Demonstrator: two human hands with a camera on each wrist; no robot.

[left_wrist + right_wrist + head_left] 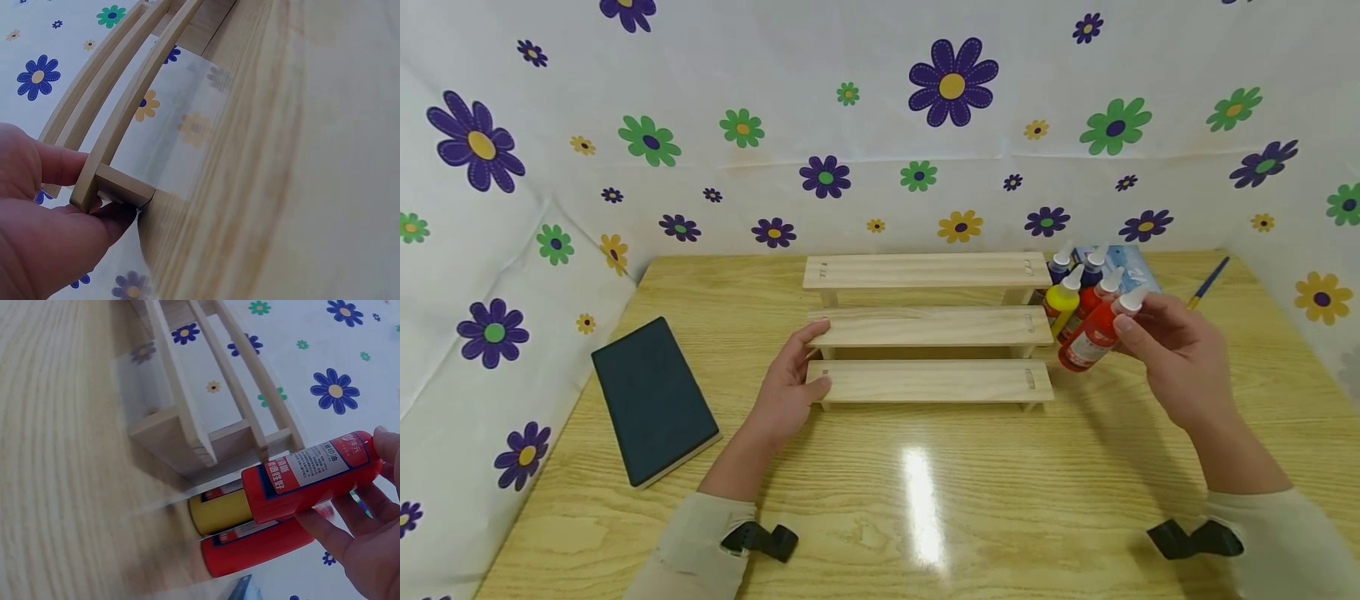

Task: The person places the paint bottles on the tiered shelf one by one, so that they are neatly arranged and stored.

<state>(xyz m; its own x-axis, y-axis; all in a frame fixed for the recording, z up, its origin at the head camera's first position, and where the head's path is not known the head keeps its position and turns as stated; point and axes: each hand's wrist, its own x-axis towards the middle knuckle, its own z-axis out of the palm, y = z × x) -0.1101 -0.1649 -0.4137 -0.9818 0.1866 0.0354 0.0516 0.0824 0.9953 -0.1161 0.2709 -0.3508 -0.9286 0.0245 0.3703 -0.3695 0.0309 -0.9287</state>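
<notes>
A three-tier wooden shelf [925, 382] stands in the middle of the table. My left hand [787, 379] grips its left end, with the thumb on the lowest board and fingers at the middle one. My right hand [1187, 358] holds a red ink bottle [1092, 337] with a white nozzle cap, tilted, off the table at the shelf's right end. Behind it stand a yellow bottle [1062, 300], another red bottle [1105, 287] and two dark blue bottles [1092, 268]. In the right wrist view the held bottle [312, 475] shows a printed label.
A dark-covered book [655, 400] lies on the table at the left. At the back right are a light blue box [1127, 265] and a blue-handled paintbrush [1210, 282]. A flower-patterned cloth [880, 125] hangs behind the table.
</notes>
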